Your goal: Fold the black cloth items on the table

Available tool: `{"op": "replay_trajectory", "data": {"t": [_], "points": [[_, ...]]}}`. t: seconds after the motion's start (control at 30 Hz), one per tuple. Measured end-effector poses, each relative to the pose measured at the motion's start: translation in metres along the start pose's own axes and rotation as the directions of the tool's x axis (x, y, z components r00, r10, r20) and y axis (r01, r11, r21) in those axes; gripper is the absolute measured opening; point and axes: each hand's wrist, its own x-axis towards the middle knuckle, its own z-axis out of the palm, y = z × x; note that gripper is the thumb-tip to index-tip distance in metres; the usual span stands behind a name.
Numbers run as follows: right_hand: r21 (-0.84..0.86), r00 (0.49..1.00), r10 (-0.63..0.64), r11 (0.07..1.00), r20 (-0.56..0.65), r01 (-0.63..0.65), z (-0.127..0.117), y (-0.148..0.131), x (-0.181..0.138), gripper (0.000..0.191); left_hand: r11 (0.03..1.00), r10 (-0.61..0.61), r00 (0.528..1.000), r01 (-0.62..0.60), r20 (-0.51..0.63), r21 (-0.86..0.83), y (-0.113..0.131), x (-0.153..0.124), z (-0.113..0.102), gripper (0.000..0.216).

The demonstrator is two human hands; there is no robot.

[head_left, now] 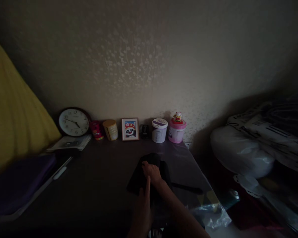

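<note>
A dark folded cloth [139, 177] lies on the dark table [94, 185] in dim light. My right hand [152, 172] rests on top of the cloth, fingers curled down and pressing on it. My left hand [142, 205] comes in from below, its forefinger stretched out and pointing up along the cloth beside my right wrist. A dark strap or stick [187, 188] lies to the right of the cloth.
Along the wall stand a clock [74, 122], a red can [96, 130], a tan jar [110, 129], a panda picture [130, 129], a white tub [159, 130] and a pink tub [177, 130]. Clear plastic [211, 211] hangs off the table's right edge. Bags [240, 153] pile up at right; a yellow cushion [12, 115] at left.
</note>
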Motion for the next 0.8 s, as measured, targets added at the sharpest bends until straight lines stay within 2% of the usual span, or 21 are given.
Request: {"op": "replay_trajectory", "data": {"t": [0.07,0.17,0.23,0.33,0.47,0.57,0.8], "points": [[0.174,0.998,-0.058,0.983,-0.011,0.059,-0.006,0.005,-0.003,0.026,0.999,0.009,1.0,-0.011,0.028,0.043,0.002,-0.001,-0.001,0.073],[0.502,0.985,-0.13,0.848,-0.116,0.171,-0.016,0.013,-0.018,0.028,0.988,-0.024,0.999,0.019,0.03,0.154,-0.001,-0.002,0.004,0.068],[0.563,0.965,-0.135,0.79,-0.225,0.242,-0.021,0.018,-0.033,0.027,0.98,-0.028,0.999,0.024,0.017,0.2,-0.005,-0.001,0.01,0.062],[0.488,0.918,-0.201,0.797,-0.342,0.356,-0.018,0.026,-0.057,0.023,0.978,0.003,1.0,-0.001,-0.007,0.207,-0.01,0.001,0.016,0.06],[0.32,0.866,-0.362,0.822,-0.345,0.471,-0.002,0.04,-0.063,0.026,0.959,-0.039,0.999,0.035,0.008,0.281,-0.008,0.002,0.016,0.058],[0.234,0.864,-0.401,0.848,-0.306,0.476,0.006,0.053,-0.043,0.028,0.947,-0.091,0.995,0.077,0.029,0.313,-0.002,0.001,0.012,0.058],[0.171,0.916,-0.329,0.913,-0.229,0.371,0.014,0.077,0.022,0.033,0.952,-0.178,0.981,0.151,0.079,0.267,0.007,0.002,0.002,0.062]]}}
